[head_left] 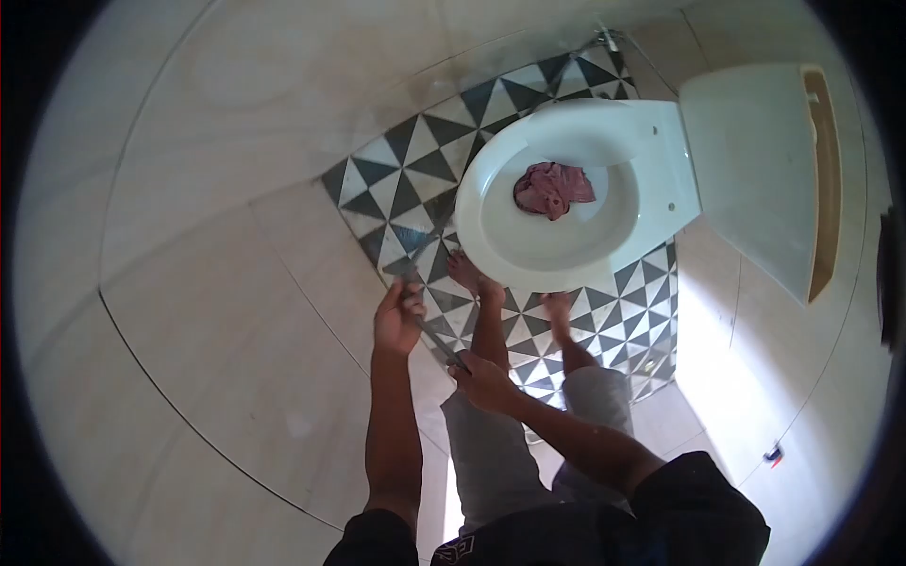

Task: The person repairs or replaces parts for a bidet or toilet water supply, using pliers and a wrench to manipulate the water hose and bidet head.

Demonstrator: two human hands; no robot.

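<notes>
Both my hands are wrapped around a long grey-handled tool (439,341), held at a slant. My left hand (397,319) grips it farther forward, near the wall on the left. Lower and closer to my body, my right hand (483,382) closes on the near end of the handle. The tool's far end is a dark, narrow, blurred shape over the tiled floor; its exact kind I cannot tell. Just ahead and to the right stands a white toilet bowl (479,226) without a seat. A crumpled dusky-pink cloth (552,191) lies inside it.
The cistern (755,160) at the right has its top uncovered. Black-and-white triangle tiles (415,170) surround the bowl, and my bare feet (472,275) stand on them beside it. Pale wall tiles (226,311) close in on the left. A metal valve (609,40) sits at the far corner.
</notes>
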